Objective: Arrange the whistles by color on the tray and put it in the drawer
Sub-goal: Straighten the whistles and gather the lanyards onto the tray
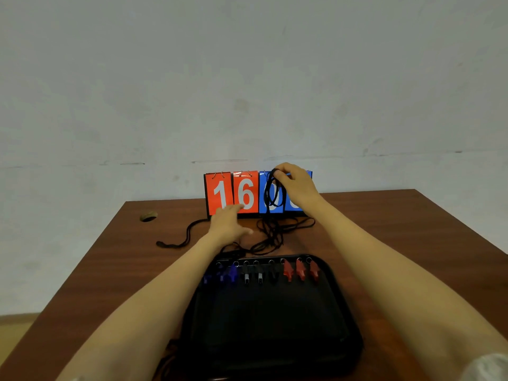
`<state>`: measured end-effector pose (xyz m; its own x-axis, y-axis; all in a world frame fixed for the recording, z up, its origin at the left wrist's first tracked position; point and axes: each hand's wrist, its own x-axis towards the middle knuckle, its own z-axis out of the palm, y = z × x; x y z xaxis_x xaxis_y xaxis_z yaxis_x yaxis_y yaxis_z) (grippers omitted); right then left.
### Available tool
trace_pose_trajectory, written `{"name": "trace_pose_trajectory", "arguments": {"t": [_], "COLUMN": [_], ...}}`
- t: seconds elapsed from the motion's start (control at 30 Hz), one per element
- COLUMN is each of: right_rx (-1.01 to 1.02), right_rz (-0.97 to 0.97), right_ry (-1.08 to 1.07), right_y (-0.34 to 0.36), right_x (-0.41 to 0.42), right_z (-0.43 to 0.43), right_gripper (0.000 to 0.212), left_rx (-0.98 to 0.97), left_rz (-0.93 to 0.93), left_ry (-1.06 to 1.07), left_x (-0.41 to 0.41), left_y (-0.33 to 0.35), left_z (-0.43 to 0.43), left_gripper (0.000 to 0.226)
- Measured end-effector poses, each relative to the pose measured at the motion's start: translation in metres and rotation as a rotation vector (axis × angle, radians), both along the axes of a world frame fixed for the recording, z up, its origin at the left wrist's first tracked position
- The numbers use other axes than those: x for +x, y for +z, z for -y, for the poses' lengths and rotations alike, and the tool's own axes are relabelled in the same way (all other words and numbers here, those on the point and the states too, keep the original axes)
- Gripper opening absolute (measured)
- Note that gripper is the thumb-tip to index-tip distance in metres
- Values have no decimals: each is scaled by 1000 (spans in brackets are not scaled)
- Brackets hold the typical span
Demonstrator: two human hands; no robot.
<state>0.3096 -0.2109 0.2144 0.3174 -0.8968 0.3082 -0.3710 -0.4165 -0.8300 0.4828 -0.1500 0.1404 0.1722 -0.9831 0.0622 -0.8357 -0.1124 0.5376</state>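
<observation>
Whistles (259,276) are lying in a row on the tray (275,325), nearer than both hands; right hand (295,188) is pinching a looped cord (272,193), left hand (229,222) is hovering flat-fingered.

A brown wooden table (412,243) fills the lower frame. At its far edge, centre frame, stands a flip scoreboard (233,193): red cards reading 1 and 6, blue cards to their right. A round cable hole (148,216) lies left of it. A pale wall (247,78) fills the upper frame.
</observation>
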Motion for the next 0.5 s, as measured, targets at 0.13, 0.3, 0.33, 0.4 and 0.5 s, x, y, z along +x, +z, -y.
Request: {"name": "trace_pose_trajectory", "arguments": {"t": [0.13,0.3,0.33,0.4,0.5], "right_rx": [-5,-25,-46,-75,-15], "right_rz": [21,26,-20,-159,-311], "right_ry": [17,3,-9,-28,-37], "right_y": [3,2,1,-5,-25], "right_x": [-2,-12,-14,-16,-19], "right_z": [-4,0,2,5,9], "right_gripper": [17,16,18,25,27], "left_rx": [32,-77,-144,-262,-358], "left_rz": [-195,-229,-220,-239,-250], "left_ry": [-182,-101,-65,-12,32], "left_x": [-22,-20,-19,-17,-10], "left_y": [3,-1,2,10,28], "left_z": [4,3,2,1,3], "left_gripper": [66,32,26,20,18]}}
